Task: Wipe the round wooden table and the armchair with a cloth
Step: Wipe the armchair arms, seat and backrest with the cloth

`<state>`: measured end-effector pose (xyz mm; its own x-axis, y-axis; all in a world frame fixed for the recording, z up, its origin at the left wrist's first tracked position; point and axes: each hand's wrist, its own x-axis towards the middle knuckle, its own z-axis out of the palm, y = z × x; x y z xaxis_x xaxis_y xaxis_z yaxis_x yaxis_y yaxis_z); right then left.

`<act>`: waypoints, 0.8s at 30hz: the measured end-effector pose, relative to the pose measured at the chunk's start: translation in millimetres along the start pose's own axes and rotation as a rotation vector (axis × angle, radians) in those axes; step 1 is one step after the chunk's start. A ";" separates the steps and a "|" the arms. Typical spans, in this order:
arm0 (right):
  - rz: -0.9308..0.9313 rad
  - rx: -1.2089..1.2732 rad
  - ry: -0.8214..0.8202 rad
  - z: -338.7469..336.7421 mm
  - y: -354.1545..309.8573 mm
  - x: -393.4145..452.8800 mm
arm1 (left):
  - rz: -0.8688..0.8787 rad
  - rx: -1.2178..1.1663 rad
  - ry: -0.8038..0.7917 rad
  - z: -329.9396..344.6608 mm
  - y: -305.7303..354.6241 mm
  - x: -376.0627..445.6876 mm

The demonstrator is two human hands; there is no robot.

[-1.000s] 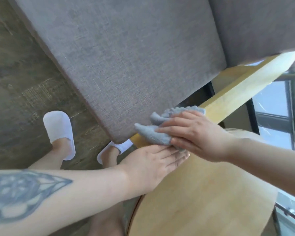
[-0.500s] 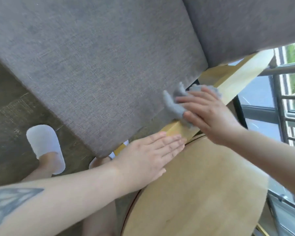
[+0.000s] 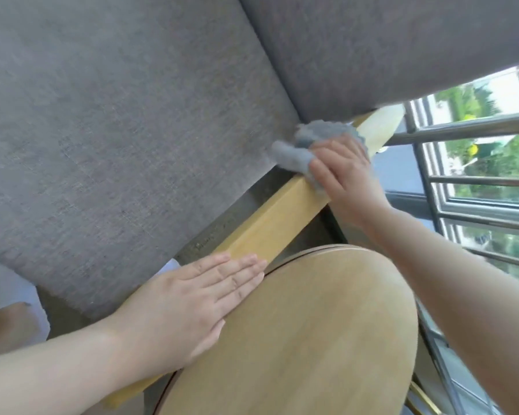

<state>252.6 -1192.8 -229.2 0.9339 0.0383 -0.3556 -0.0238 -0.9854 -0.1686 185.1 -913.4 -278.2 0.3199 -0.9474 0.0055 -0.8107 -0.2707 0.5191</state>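
1. I am looking down at the right hand [image 3: 346, 172], which is pressing a bunched cloth [image 3: 304, 145] onto the wooden armrest [image 3: 270, 223] of the armchair; the fingers are curling over the cloth and gripping it.
2. The cloth is showing as grey-blue, soft and fuzzy, crumpled into a lump that is sitting high on the armrest, right where the seat cushion [image 3: 117, 139] and the back cushion [image 3: 372, 43] are meeting.
3. The armrest is running as a straight, pale yellow bar with flat faces and squared edges, slanting from lower left to upper right between the cushions and the table.
4. The left hand [image 3: 189, 304] is lying flat with its fingers straight and pressed together, holding nothing; its fingertips are resting on the lower part of the armrest and its palm is reaching over the edge of the table.
5. The round table [image 3: 312, 339] is filling the lower middle of my view, its top a smooth light wood with a fine grain and a thin darker line following the curved rim.
6. Both cushions are showing a coarse woven grey fabric with a visible crosshatch texture.
7. Metal window bars [image 3: 474, 181] are crossing the right edge, with blurred greenery beyond them.
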 end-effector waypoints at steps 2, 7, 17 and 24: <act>0.086 0.005 0.099 6.3 -6.9 2.1 | 0.012 -0.003 0.007 -1.4 -2.4 20.8; -0.251 -0.082 -0.133 -6.7 27.8 3.5 | 0.061 0.075 0.024 -1.2 -12.9 80.3; -0.163 -0.044 0.076 8.8 37.8 8.6 | 0.019 0.145 0.029 1.2 -13.3 83.0; 0.560 0.513 0.650 72.6 -75.7 -24.0 | -0.231 0.122 0.011 -6.0 5.1 50.0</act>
<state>206.0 -1107.0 -274.7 0.7509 -0.6592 0.0408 -0.5285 -0.6367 -0.5616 199.9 -961.1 -270.2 0.5083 -0.8563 -0.0922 -0.7681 -0.4991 0.4010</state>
